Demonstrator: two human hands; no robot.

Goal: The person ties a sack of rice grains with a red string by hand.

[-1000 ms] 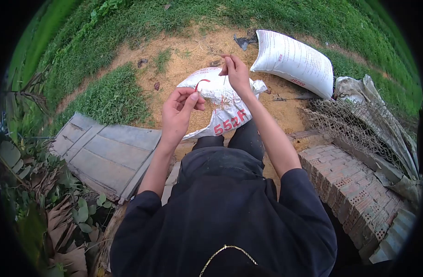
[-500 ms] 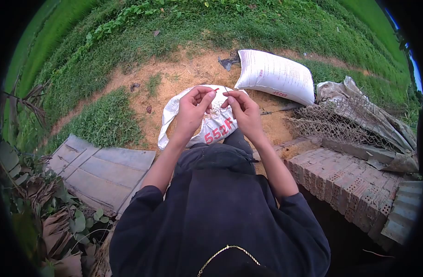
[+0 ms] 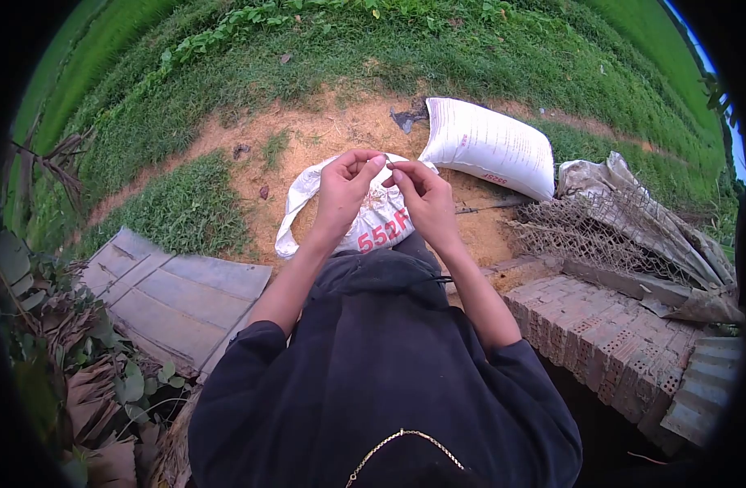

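White sack (image 3: pixel 379 221) marked 552F lies open on bare dirt (image 3: pixel 308 138) just below the hands. Left hand (image 3: pixel 344 191) and right hand (image 3: pixel 423 197) meet fingertip to fingertip, pinching a barely visible thin strand (image 3: pixel 388 165) between them.

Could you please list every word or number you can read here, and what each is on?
"552F": red, on the open sack; the last letter is partly hidden.
Full sack: rows of small print and a short red marking near its lower edge, all too small to read.
Nothing else shows any writing.
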